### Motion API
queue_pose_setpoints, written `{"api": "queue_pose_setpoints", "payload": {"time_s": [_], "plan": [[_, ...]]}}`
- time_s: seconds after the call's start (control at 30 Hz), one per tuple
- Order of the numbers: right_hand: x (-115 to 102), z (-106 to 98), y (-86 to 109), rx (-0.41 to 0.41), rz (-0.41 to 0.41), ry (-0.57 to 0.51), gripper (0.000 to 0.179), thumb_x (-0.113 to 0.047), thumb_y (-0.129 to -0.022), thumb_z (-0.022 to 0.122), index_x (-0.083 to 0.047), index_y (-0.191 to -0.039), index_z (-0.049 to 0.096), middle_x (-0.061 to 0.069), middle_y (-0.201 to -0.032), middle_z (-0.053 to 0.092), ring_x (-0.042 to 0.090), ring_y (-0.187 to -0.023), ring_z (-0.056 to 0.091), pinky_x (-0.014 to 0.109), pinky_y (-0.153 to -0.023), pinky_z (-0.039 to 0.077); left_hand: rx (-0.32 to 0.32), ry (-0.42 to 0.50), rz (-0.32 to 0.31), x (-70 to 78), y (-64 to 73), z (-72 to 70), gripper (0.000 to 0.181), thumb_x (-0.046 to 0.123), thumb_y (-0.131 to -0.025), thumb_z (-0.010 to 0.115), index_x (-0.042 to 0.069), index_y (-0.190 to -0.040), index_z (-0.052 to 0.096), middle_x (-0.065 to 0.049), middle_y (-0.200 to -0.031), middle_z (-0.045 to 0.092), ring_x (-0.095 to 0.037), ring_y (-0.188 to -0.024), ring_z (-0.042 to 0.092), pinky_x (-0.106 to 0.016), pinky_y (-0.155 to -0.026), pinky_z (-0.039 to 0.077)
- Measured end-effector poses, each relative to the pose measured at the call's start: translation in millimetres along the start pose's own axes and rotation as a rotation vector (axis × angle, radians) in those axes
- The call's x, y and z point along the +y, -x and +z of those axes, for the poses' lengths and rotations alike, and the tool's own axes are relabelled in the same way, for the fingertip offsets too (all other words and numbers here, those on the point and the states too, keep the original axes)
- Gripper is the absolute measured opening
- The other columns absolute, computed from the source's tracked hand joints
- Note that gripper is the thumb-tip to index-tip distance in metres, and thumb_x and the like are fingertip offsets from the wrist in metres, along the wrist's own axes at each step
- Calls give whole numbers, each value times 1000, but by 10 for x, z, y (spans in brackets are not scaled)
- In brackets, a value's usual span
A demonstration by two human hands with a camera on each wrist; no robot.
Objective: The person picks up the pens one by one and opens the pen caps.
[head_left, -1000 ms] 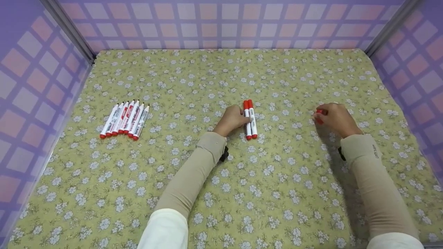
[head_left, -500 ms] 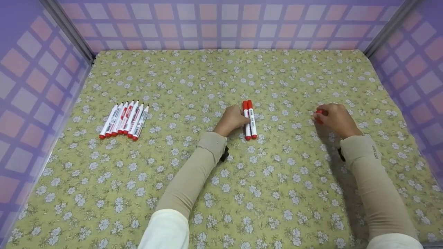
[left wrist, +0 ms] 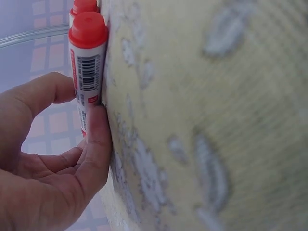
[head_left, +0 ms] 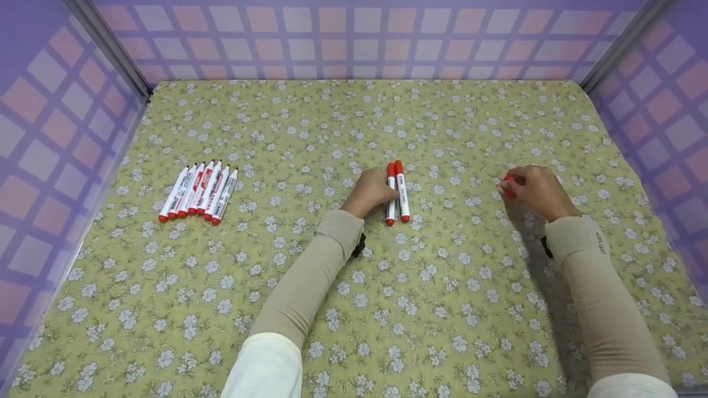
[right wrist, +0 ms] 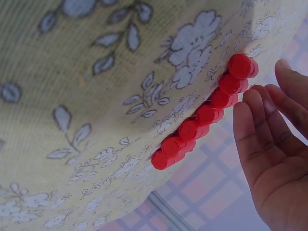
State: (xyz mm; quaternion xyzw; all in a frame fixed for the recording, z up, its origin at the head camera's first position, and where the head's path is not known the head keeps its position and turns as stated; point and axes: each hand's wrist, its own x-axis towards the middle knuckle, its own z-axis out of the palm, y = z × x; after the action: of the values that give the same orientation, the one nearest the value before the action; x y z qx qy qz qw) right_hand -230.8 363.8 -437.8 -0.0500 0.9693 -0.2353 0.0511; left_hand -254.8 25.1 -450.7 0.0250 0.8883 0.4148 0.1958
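Note:
Two white markers with red caps lie side by side near the middle of the cloth. My left hand (head_left: 371, 192) pinches the left marker (head_left: 390, 213) by its barrel between thumb and finger. In the left wrist view that marker (left wrist: 89, 65) shows a barcode and a red end. A narrow gap parts it from the right marker (head_left: 402, 193). At the right, my right hand (head_left: 537, 188) is beside several red caps (head_left: 509, 189), partly hidden by its fingers. In the right wrist view these caps (right wrist: 209, 114) form a slanting row, and the right fingers (right wrist: 250, 115) extend close alongside.
Several uncapped markers (head_left: 199, 190) lie fanned together at the left, nibs pointing away and red ends toward me. A flowered yellow-green cloth (head_left: 442, 331) covers the table. Chequered purple walls (head_left: 354, 41) stand along the back and both sides.
The left marker of the middle pair has shifted slightly left and toward me with my left fingers, widening its gap from the other. My right hand has stayed by the caps.

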Motion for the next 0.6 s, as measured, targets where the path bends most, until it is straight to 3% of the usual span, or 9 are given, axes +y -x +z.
{"api": "queue_pose_setpoints", "payload": {"time_s": [0.13, 0.27, 0.47, 0.6], "plan": [[-2, -2, 8, 12, -23, 8, 31, -21, -96, 59, 1, -117, 65, 27, -110, 64, 38, -94, 63, 54, -79, 50, -2, 8, 1, -10, -11, -11, 4, 7, -85, 66, 5, -83, 62, -4, -70, 56, -13, -57, 54, -23, -50, 41], [13, 6, 13, 38, -64, 24, 22, -16, -96, 60, 0, -108, 69, 23, -102, 66, 33, -86, 64, 50, -75, 51, -11, 35, -6, -28, -28, -23, 14, 7, -84, 66, 8, -72, 58, -2, -62, 48, -12, -53, 48, -23, -47, 37], [15, 5, 13, 38, -66, 26, 27, -16, -95, 61, 2, -114, 67, 27, -105, 65, 35, -87, 64, 51, -74, 51, -21, 108, 1, -67, -26, -53, 23, 8, -85, 65, 10, -68, 50, -1, -64, 43, -11, -55, 43, -24, -51, 37], [5, 0, 9, 20, -48, 19, 35, -19, -95, 60, 3, -122, 63, 30, -113, 62, 40, -95, 63, 54, -79, 51, -60, 212, -6, -99, 0, -83, 18, 7, -87, 63, 8, -75, 49, -3, -72, 45, -14, -61, 43, -27, -55, 38]]}}
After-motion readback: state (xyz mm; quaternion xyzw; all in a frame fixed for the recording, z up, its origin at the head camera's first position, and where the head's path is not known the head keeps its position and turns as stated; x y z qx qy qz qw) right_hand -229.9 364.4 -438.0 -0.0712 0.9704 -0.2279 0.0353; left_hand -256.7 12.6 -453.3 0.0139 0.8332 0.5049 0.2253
